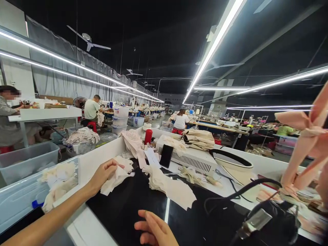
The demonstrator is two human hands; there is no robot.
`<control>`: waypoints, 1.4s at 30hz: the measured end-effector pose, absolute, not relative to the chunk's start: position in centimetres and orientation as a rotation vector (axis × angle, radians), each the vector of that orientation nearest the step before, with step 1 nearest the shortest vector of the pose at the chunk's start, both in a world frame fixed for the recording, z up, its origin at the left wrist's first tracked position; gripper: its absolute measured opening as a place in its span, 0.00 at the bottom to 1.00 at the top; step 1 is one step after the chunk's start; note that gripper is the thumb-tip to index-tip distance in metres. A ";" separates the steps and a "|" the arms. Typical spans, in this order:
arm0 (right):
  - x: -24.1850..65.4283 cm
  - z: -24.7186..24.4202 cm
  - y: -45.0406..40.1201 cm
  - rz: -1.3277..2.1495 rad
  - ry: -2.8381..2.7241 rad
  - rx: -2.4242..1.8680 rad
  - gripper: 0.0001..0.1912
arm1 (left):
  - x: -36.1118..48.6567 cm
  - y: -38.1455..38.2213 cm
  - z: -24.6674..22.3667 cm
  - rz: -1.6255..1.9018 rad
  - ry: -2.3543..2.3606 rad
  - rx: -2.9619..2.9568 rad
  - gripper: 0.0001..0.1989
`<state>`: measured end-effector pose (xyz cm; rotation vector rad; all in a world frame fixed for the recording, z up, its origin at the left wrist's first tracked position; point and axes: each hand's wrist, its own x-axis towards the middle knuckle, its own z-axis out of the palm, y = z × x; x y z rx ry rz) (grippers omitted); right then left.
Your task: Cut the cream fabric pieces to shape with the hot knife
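Observation:
My left hand (109, 172) is closed, thumb and fingers pinching a cream fabric piece (115, 180) at the left of the black work surface (123, 212). That piece lies by a small pile of similar cut pieces, partly covered by the hand. Low in the middle, my right hand (156, 227) hovers with its fingers apart and slightly curled, holding nothing. Beyond it a fanned stack of cream fabric pieces (170, 186) rests on the black surface, apart from both hands.
A black phone (166, 156) leans on a white vented box (191, 160). A red thread cone (148, 136) stands behind. At right are a machine with a metal part (258, 220), black cables and hanging peach strips (304, 136). A plastic bin (15, 201) holds fabric at left. Other people sit farther off.

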<state>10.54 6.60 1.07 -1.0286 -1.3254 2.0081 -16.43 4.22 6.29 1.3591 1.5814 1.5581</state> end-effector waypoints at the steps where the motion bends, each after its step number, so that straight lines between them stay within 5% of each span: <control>1: 9.9 1.5 6.5 2.107 -1.216 -1.061 0.34 | -15.8 3.5 6.1 1.538 1.534 1.352 0.17; 5: 7.6 2.7 6.2 2.363 -0.891 -1.080 0.38 | -12.8 0.6 5.4 1.441 1.171 1.371 0.17; 12: 8.2 1.6 6.9 2.361 -0.766 -1.051 0.32 | -10.1 -1.9 3.8 1.281 0.883 1.531 0.08; 19: 8.6 0.0 6.0 2.157 -1.046 -1.046 0.52 | -8.4 -3.2 4.3 1.101 0.948 1.932 0.06; 24: 8.9 1.2 5.5 2.060 -1.067 -0.964 0.40 | -8.0 -4.3 4.4 0.986 0.968 2.056 0.05; 32: 11.6 -0.2 6.7 1.716 -1.183 -1.052 0.35 | -9.1 -4.8 3.2 0.913 1.419 1.908 0.11; 42: 13.9 2.8 12.3 0.809 -1.707 -1.140 0.19 | -9.1 4.3 2.8 1.110 1.533 1.561 0.09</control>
